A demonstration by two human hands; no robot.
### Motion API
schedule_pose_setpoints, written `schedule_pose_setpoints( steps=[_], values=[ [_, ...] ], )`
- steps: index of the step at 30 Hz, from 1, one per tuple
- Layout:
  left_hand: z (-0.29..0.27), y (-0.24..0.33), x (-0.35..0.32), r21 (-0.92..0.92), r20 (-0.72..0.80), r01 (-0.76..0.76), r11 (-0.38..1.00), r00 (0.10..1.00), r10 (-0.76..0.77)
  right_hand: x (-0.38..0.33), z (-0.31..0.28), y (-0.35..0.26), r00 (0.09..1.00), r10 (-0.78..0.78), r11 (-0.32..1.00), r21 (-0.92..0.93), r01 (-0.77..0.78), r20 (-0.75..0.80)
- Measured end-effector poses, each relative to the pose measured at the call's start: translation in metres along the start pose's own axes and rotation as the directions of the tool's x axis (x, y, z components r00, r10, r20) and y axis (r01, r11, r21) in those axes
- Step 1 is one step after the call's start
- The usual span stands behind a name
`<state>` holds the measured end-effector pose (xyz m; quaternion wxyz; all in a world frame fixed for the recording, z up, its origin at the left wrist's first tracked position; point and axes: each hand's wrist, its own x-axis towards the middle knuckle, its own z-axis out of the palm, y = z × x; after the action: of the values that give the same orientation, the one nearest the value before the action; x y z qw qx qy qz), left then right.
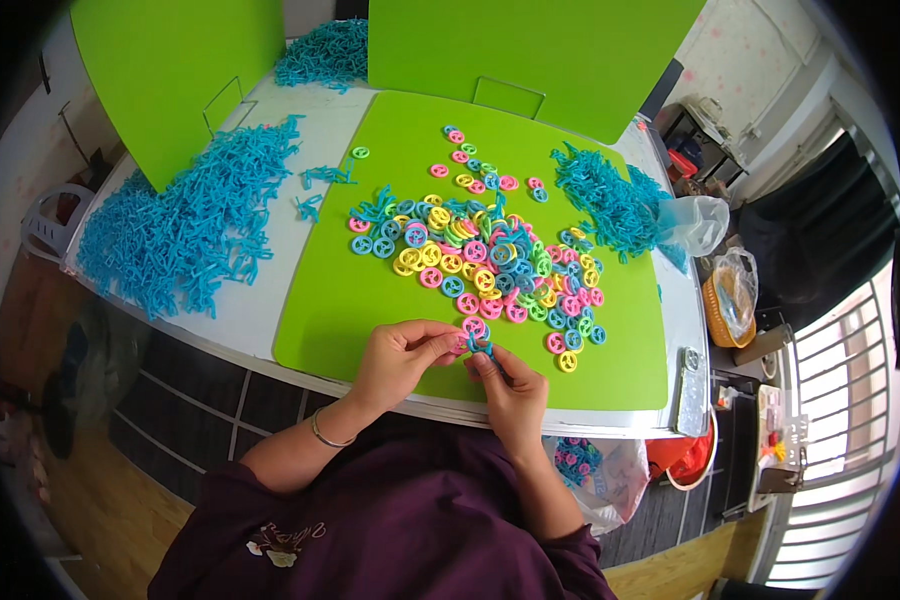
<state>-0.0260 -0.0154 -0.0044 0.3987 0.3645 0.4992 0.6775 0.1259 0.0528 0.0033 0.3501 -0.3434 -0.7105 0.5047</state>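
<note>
Close to the near edge of the green mat [340, 340], my two hands meet, fingertips almost touching. My left hand [400, 365] is closed in a pinch on a small pink plastic wheel, mostly covered by the fingers. Between thumb and fingers, my right hand [515, 395] grips a small blue plastic piece [480, 345], which touches the pink one or lies right against it; I cannot tell whether they are joined. Just beyond the fingertips is a heap of small spoked plastic wheels [485, 280] in pink, yellow, blue and green.
Piles of blue branched plastic pieces lie left [185, 225], right [605, 200] and far back [325, 55]. Upright green boards [510, 60] stand behind. A phone-like object [691, 390] rests at the right table corner. Below hangs a plastic bag [615, 485] with coloured pieces inside.
</note>
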Motion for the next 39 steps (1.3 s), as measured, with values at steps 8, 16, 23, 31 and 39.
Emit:
schedule_pose_setpoints(
  steps=[8, 16, 23, 31, 39],
  values=[
    [-0.001, 0.0, 0.002, -0.086, 0.01, 0.06, 0.994, 0.998, -0.059, 0.007, -0.007, -0.001, 0.985, 0.123, 0.965, 0.216, -0.148, 0.124],
    [0.001, -0.003, -0.001, 0.106, -0.008, -0.034, 0.994, 0.999, 0.035, -0.002, 0.0, -0.003, 0.988, -0.153, 0.958, -0.242, 0.156, 0.032],
    [0.003, -0.001, -0.001, -0.024, -0.009, -0.023, 0.999, 1.0, 0.023, -0.004, 0.01, 0.001, 0.857, -0.514, 0.748, -0.511, 0.424, -0.042],
    [0.001, -0.003, -0.002, 0.181, 0.046, -0.149, 0.972, 0.989, 0.143, -0.007, 0.004, -0.003, 0.895, -0.443, 0.778, -0.518, 0.355, -0.053],
    [-0.007, 0.017, 0.002, -0.245, 0.171, 0.31, 0.919, 0.947, -0.274, 0.0, -0.032, -0.006, 0.738, -0.662, 0.668, -0.345, 0.659, 0.126]
  ],
)
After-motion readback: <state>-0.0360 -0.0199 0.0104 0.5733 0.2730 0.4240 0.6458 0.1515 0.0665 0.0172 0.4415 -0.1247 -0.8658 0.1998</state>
